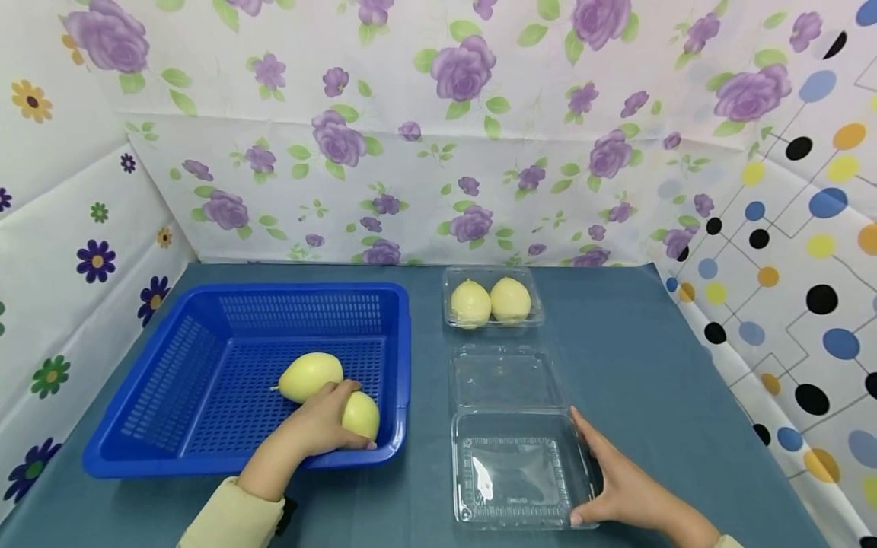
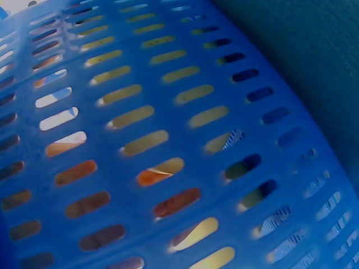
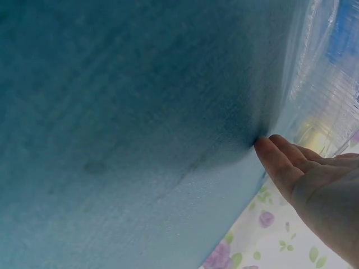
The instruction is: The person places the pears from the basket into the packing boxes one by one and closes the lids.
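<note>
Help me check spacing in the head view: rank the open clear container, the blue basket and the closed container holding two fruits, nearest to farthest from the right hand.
1. Open clear container: the right hand touches its right edge.
2. Blue basket: across to the left.
3. Closed container holding two fruits: at the back, beyond the open one.

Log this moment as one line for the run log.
left hand: grips yellow fruit in blue basket | right hand: steadies open clear clamshell | second fruit in basket | closed clamshell: two fruits
</note>
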The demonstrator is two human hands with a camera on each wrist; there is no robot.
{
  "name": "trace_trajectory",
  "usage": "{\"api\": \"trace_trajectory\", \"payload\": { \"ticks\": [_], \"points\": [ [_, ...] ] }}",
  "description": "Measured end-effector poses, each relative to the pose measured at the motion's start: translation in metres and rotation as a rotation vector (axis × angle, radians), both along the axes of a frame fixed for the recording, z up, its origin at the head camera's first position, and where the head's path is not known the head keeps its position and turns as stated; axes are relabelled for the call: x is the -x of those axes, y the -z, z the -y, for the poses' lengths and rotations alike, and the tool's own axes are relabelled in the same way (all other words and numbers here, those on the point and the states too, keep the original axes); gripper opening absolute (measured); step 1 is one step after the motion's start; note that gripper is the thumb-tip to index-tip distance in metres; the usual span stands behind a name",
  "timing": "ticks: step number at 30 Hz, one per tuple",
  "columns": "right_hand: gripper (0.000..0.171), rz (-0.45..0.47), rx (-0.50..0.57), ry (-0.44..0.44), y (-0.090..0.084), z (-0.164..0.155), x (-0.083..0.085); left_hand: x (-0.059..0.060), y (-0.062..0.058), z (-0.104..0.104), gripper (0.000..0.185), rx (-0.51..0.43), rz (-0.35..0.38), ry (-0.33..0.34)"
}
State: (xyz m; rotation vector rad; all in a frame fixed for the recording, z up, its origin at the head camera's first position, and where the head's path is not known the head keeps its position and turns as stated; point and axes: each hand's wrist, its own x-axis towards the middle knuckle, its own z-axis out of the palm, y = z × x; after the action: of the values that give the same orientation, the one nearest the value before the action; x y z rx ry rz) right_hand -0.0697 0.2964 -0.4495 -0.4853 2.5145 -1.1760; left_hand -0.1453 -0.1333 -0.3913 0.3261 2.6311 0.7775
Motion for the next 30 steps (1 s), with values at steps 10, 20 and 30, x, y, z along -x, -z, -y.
{"api": "trace_trajectory", "payload": {
  "ticks": [10, 20, 30],
  "points": [
    [0.126, 0.080, 0.011, 0.039, 0.0012, 0.0012, -0.0043, 0.0029, 0.0031, -0.0007, 0.091, 0.015, 0.003, 0.012],
    [0.127, 0.025, 0.001, 0.033, 0.0015, 0.0024, -0.0056, 0.0030, 0.0045, -0.0021, 0.093, 0.042, 0.001, -0.027],
    [0.128, -0.014, -0.023, 0.050, 0.0066, 0.0011, -0.0087, 0.0037, 0.0048, -0.0040, 0.092, 0.053, 0.011, -0.036]
  ]
}}
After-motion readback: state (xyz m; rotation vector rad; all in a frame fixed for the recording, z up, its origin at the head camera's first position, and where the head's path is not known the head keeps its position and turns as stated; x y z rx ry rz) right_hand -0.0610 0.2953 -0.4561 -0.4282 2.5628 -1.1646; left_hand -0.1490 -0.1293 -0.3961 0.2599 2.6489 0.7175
